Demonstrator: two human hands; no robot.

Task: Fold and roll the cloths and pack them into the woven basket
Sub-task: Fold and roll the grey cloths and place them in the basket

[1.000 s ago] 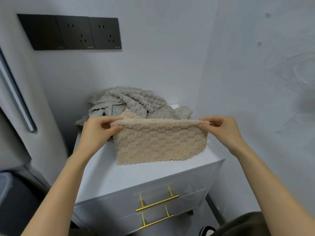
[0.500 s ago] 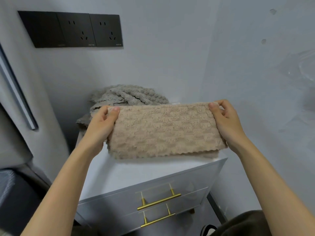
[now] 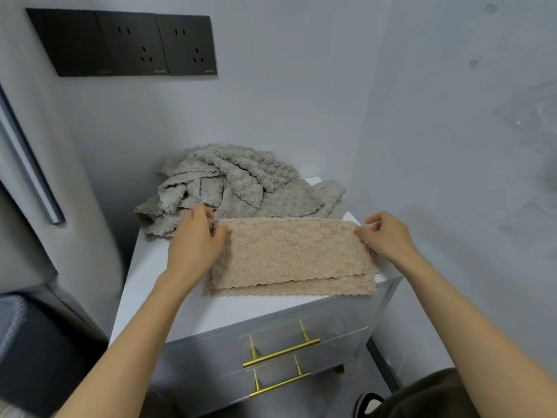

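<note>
The beige cloth lies folded in half on the white bench, scalloped edges toward the person. The left hand pinches its far left corner and the right hand pinches its far right corner. Gray cloths are heaped just behind.

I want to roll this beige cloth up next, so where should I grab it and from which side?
Take the beige cloth by a short end, say the right one where the right hand pinches it, coming in from that side and catching both layers. It lies flat on the cabinet top as a long folded strip, so rolling lengthwise should give a tight roll.
</note>
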